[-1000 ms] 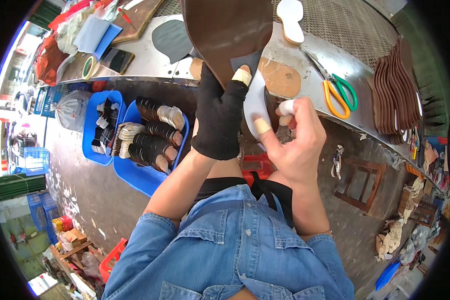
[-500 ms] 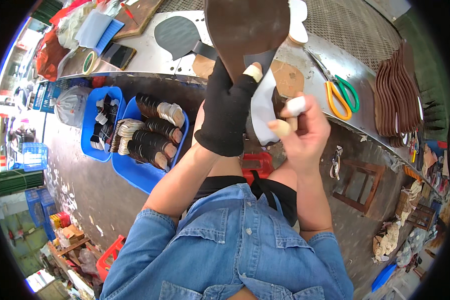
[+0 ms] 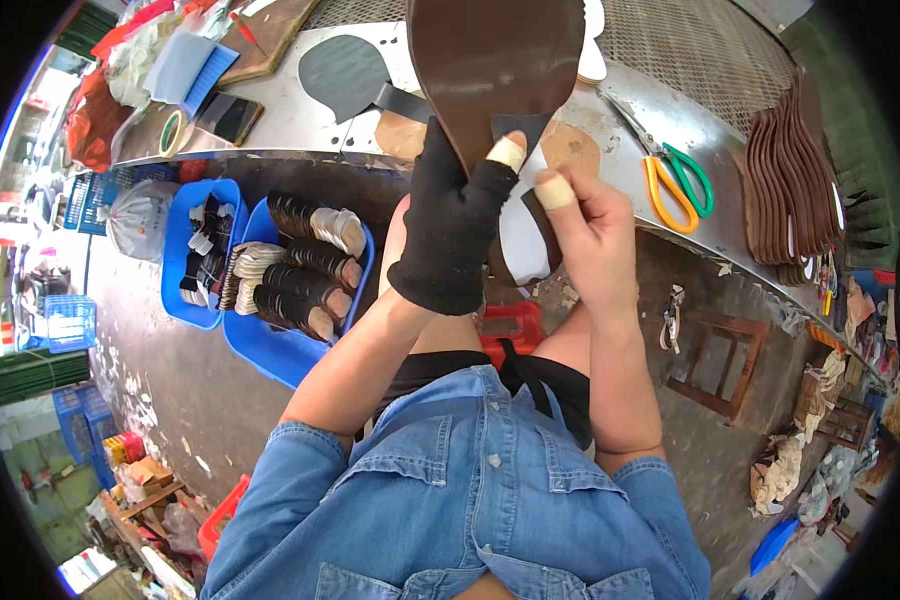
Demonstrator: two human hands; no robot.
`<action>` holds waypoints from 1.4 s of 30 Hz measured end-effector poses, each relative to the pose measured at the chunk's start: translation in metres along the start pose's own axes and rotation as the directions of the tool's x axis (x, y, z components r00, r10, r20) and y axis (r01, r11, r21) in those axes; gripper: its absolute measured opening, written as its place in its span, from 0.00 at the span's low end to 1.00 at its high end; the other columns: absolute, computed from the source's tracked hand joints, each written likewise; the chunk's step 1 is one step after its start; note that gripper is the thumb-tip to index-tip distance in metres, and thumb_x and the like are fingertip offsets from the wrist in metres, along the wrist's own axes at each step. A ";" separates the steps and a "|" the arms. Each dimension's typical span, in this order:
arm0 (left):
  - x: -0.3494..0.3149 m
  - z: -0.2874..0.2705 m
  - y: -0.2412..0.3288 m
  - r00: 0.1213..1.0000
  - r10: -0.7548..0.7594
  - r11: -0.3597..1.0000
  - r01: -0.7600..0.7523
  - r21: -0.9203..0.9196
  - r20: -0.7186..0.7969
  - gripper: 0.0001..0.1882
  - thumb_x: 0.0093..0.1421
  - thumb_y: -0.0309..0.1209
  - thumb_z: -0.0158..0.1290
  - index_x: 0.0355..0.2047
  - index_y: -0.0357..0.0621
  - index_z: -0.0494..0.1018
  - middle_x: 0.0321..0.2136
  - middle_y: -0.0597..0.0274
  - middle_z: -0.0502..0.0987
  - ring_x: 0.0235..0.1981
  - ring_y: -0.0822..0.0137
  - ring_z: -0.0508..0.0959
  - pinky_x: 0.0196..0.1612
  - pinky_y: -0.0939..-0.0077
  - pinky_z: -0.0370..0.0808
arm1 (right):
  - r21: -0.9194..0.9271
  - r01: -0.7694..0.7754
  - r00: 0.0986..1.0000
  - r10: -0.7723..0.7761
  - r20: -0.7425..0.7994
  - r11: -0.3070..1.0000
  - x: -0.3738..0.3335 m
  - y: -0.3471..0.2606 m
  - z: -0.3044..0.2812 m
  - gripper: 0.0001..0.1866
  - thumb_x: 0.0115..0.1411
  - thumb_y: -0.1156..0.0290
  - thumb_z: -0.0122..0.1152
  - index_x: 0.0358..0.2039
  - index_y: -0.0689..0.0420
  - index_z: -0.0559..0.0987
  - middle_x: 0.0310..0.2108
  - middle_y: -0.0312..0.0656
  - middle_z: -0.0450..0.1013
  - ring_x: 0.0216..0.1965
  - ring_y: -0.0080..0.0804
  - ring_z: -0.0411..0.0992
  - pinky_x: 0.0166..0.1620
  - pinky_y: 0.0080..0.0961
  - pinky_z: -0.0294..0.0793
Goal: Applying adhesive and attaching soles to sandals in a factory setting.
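Observation:
My left hand (image 3: 454,220), in a black fingerless glove with tape on the thumb, grips a large brown leather piece (image 3: 495,70) by its narrow lower part. Its thumb presses beside a small dark patch (image 3: 516,128) on the leather. Below the glove's right side hangs a white and dark piece (image 3: 526,240); whether it belongs to the leather, I cannot tell. My right hand (image 3: 598,235), bare with a taped thumb, is closed just right of that piece. Its curled fingertips are hidden, so what they pinch does not show.
On the metal bench lie scissors (image 3: 678,188) with orange and green handles, a stack of brown leather pieces (image 3: 795,190), a dark grey cutout (image 3: 344,78), a phone (image 3: 230,119) and a tape roll (image 3: 173,131). Blue bins (image 3: 238,335) holding bundled parts stand on the floor at left.
My right hand has moved up and slightly left toward the leather, its fingers curling in. My left hand keeps its hold, and the dark patch now shows more.

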State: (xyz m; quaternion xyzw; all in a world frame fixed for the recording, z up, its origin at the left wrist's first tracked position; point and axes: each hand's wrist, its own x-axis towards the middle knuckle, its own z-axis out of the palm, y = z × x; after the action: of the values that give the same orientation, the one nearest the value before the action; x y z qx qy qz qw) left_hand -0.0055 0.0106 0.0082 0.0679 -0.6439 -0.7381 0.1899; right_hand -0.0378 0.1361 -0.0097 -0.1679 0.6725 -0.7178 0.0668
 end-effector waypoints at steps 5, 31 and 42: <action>-0.001 0.001 0.000 1.000 -0.023 0.950 0.018 -0.311 -0.013 0.22 0.60 0.41 0.52 0.49 0.40 0.64 0.40 0.62 0.72 0.40 0.74 0.71 0.43 0.78 0.69 | -0.337 0.148 0.988 -0.126 0.087 0.930 -0.007 0.000 0.001 0.09 0.55 0.70 0.60 0.26 0.63 0.74 0.16 0.31 0.67 0.19 0.13 0.62 0.21 0.18 0.60; -0.028 -0.010 -0.008 0.966 -0.071 0.946 0.145 -0.290 0.250 0.28 0.54 0.30 0.53 0.54 0.40 0.58 0.54 0.48 0.65 0.52 0.58 0.69 0.53 0.66 0.69 | 0.271 -0.060 0.986 0.100 -0.136 0.961 -0.015 0.007 -0.012 0.12 0.63 0.62 0.52 0.31 0.59 0.75 0.19 0.27 0.67 0.20 0.10 0.61 0.21 0.10 0.59; -0.027 -0.015 -0.028 0.983 -0.001 0.942 0.061 -0.329 0.181 0.28 0.53 0.27 0.55 0.53 0.40 0.60 0.53 0.52 0.67 0.51 0.63 0.69 0.52 0.70 0.69 | 0.528 -0.205 0.977 0.201 0.066 0.824 -0.024 0.007 -0.014 0.15 0.63 0.59 0.52 0.37 0.60 0.74 0.19 0.30 0.68 0.15 0.12 0.61 0.18 0.10 0.59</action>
State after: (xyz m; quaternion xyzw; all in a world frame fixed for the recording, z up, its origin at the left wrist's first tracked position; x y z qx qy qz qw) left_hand 0.0194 0.0098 -0.0252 -0.0214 -0.5228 -0.8424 0.1285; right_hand -0.0212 0.1562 -0.0204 -0.0728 0.4609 -0.8640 0.1890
